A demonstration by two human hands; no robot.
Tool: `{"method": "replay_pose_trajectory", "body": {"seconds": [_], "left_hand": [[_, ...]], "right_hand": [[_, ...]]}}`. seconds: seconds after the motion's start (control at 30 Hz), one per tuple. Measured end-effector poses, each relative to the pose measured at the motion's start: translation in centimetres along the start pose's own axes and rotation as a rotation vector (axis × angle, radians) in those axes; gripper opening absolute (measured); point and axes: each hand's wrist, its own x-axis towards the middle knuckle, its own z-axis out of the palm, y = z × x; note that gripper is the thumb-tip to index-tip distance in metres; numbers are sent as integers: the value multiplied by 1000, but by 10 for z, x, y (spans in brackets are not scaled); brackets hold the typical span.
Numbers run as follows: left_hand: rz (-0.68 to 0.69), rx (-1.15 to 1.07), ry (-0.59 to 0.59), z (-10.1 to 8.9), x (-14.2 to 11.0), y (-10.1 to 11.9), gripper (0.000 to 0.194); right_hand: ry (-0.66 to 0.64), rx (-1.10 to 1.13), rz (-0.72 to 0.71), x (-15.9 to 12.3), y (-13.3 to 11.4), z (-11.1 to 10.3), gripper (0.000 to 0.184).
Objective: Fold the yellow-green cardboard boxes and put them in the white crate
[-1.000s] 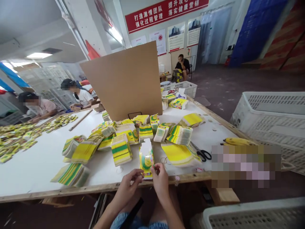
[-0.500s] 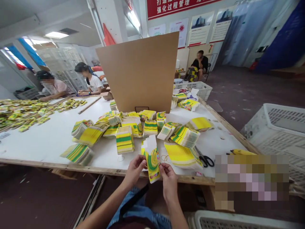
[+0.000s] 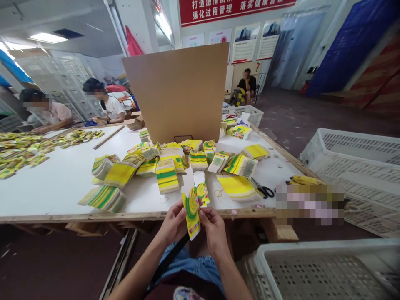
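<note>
Between my two hands, at the table's front edge, is a yellow and green printed carton with white flaps at its top. My left hand is closed on its left side, thumb on the front. The fingers of my right hand pinch its right edge. Just behind it, another printed carton with a white flap stands on the table. Stacks of flat yellow cartons lie in an arc beyond my hands, and a wide yellow stack is to the right.
A large brown cardboard sheet stands upright behind the stacks. Black-handled scissors and bananas lie to the right. White plastic crates stand on the right. Two people sit at the table's far left; another sits at the back.
The held carton has turned and moved slightly left and toward me, uncovering another carton behind it. My view has shifted right and tilted somewhat.
</note>
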Motion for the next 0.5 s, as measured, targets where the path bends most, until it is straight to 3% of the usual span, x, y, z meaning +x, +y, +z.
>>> {"method": "replay_pose_trajectory", "body": {"seconds": [0.23, 0.5], "left_hand": [[25, -155, 43, -29, -21, 8, 39], [18, -116, 198, -44, -19, 5, 36]], "right_hand": [[-48, -113, 6, -22, 7, 27, 32], [-62, -381, -84, -32, 14, 44, 33]]}}
